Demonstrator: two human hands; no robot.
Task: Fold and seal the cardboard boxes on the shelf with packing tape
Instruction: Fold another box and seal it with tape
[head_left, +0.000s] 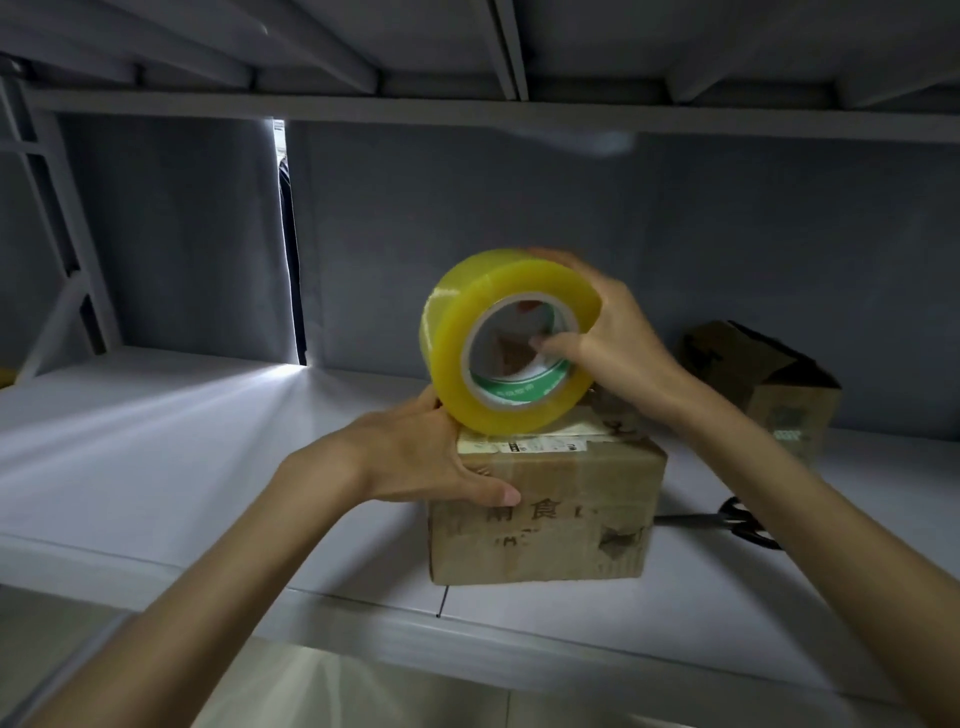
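We hold a big roll of yellow packing tape (511, 340) in our right hand (613, 338), standing on its edge on top of the closed cardboard box (545, 512). Our right thumb is hooked inside the hole of the roll and the other fingers curl over its far side, so the hand grips the roll tight. Our left hand (415, 457) is on the left end of the box: the thumb lies flat along the front face, and the other fingers go up to the top corner right under the roll, where we think they hold down the loose end of the tape, but we cannot see them well. The box sits on the white shelf (156, 441), close to the shelf's front edge. To do this step well, we think we should keep the left hand pressing hard so the box does not slide, then pull the roll straight to the right along the seam on top of the box and keep the tape flat. To the left of the box there is lots of shelf room. To the right of the box lie black scissors (737, 522), just beside it, which we will want for cutting. Behind and to the right of the box stands a second cardboard box (769, 384), well apart. Above the box the next shelf board hangs fairly low, so we should not lift the roll high.
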